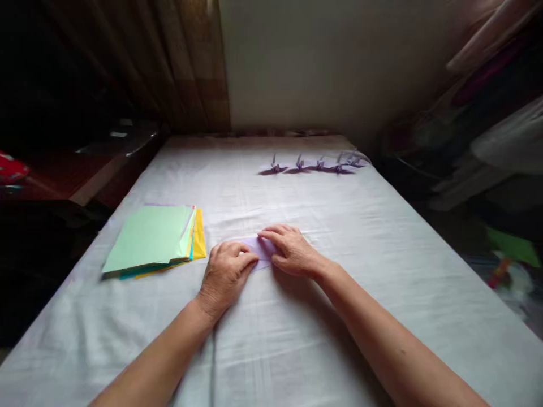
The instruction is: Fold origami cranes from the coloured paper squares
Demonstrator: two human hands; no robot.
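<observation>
A small folded piece of light purple paper (259,249) lies flat on the white cloth, between my two hands. My left hand (229,271) is closed on its left end, with the thumb and fingers pressed together at the near edge. Over the right part of the paper rests my right hand (292,249), its fingers stretched out and the thumb apart from them. A shadow falls on the paper beneath those fingers, and the right end of the paper is hidden.
A stack of coloured paper sheets (148,237), pale green on top, lies at the left. Several purple folded paper cranes (300,164) stand at the far right of the cloth-covered table (382,271). Beyond are a wall (297,68) and a brown curtain (178,62).
</observation>
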